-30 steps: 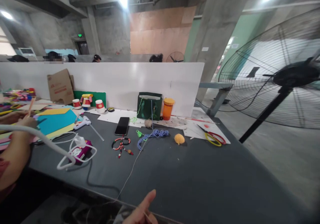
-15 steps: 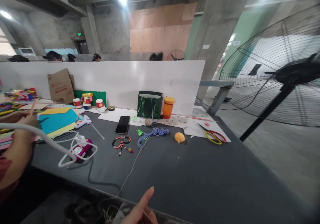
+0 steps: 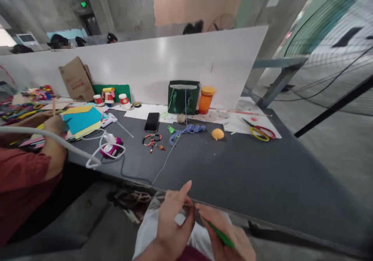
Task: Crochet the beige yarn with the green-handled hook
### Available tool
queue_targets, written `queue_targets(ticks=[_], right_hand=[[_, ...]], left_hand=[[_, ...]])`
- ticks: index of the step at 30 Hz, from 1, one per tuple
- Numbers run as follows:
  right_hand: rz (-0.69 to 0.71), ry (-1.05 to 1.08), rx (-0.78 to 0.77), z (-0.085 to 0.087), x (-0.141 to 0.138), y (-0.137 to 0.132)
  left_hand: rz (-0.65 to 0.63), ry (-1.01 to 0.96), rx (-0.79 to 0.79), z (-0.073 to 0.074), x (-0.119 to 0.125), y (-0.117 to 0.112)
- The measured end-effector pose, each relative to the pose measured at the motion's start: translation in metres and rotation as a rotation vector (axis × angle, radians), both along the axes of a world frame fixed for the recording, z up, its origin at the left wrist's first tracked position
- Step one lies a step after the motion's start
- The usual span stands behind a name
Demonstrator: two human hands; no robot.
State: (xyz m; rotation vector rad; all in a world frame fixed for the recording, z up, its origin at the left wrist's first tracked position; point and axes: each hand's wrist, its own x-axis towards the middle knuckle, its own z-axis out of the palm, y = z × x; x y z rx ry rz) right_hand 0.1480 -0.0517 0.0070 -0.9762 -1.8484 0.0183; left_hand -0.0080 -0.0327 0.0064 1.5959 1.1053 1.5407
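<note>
Above my lap, my left hand (image 3: 175,218) pinches a small bit of string work between thumb and fingers, its index finger raised. Close against it, my right hand (image 3: 230,232) grips a green-handled crochet hook (image 3: 221,235); the tip is too small to make out. A thin grey string (image 3: 164,164) runs across the table and over its front edge toward my lap. Beyond it lie a bundle of blue-purple cord (image 3: 189,129) and a ball of twine (image 3: 181,118). A small orange shell-shaped piece (image 3: 217,134) sits right of the cord.
A phone (image 3: 152,122), a beaded bracelet (image 3: 152,140), a green bag (image 3: 183,98), an orange jar (image 3: 206,100) and scissors (image 3: 259,132) are on the table. At left, a co-worker's arm (image 3: 55,152) is near coloured paper (image 3: 81,121). A white cable (image 3: 58,136) arches before it.
My view has tilted down, so both hands show now; before, only part of one hand was visible at the bottom edge. The green-handled crochet hook has come into view.
</note>
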Motion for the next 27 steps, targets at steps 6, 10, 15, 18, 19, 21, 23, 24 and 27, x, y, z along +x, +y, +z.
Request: queue_targets(ticks=[6,10,15,18,19,21,23,24,27], right_hand=[[-0.003,0.173,-0.040,0.010,-0.007,0.011],[-0.039,0.318,-0.050,0.009,-0.009,0.017],[-0.033,0.487,-0.086,0.010,-0.009,0.023],[-0.006,0.617,-0.149,0.009,-0.011,0.027],[-0.002,0.666,-0.167,0.008,-0.012,0.028],[0.001,0.753,-0.189,0.005,-0.014,0.031],[-0.003,0.813,-0.200,0.002,-0.014,0.033],[-0.008,0.835,-0.205,0.001,-0.014,0.034],[-0.037,0.897,-0.226,0.000,-0.012,0.033]], left_hand=[[-0.065,-0.137,-0.255,0.020,0.006,0.007],[-0.131,-0.356,-0.439,0.032,0.014,0.017],[-0.326,-0.635,-0.688,0.043,0.017,0.032],[-0.440,-0.746,-0.819,0.044,0.018,0.039],[-0.465,-0.772,-0.845,0.044,0.018,0.040],[-0.494,-0.814,-0.870,0.044,0.020,0.042],[-0.509,-0.843,-0.873,0.045,0.021,0.043],[-0.517,-0.853,-0.872,0.045,0.022,0.044],[-0.545,-0.870,-0.872,0.048,0.022,0.047]])
